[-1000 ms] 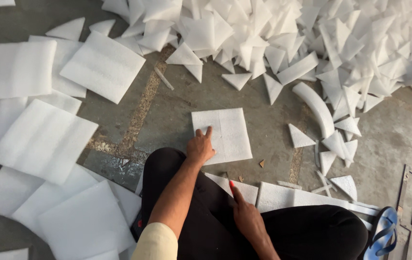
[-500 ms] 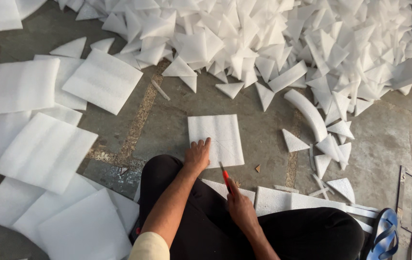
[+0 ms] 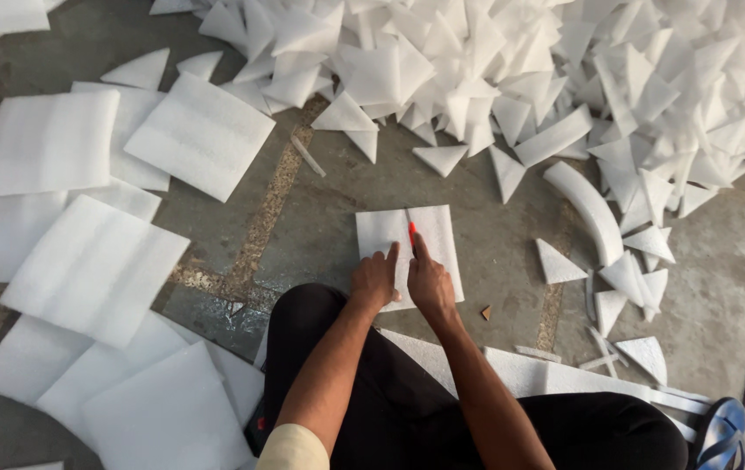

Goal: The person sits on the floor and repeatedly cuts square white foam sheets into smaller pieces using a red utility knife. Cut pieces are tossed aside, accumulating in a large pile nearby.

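Note:
A square white foam sheet (image 3: pixel 429 233) lies on the concrete floor just ahead of my knees. My left hand (image 3: pixel 375 280) presses flat on its near left part, fingers together. Beside it, my right hand (image 3: pixel 430 283) is shut on a small red-handled cutter (image 3: pixel 411 233), whose tip rests near the sheet's middle, pointing away from me. The two hands almost touch.
A big heap of white foam triangles (image 3: pixel 546 78) fills the far side and right. Stacks of square foam sheets (image 3: pixel 94 265) lie to my left. Foam strips (image 3: pixel 529 374) sit by my right leg, a blue sandal (image 3: pixel 721 431) at the lower right.
My right hand has come up from beside my leg onto the foam sheet with the cutter. The left hand stayed on the sheet. The view shifted slightly.

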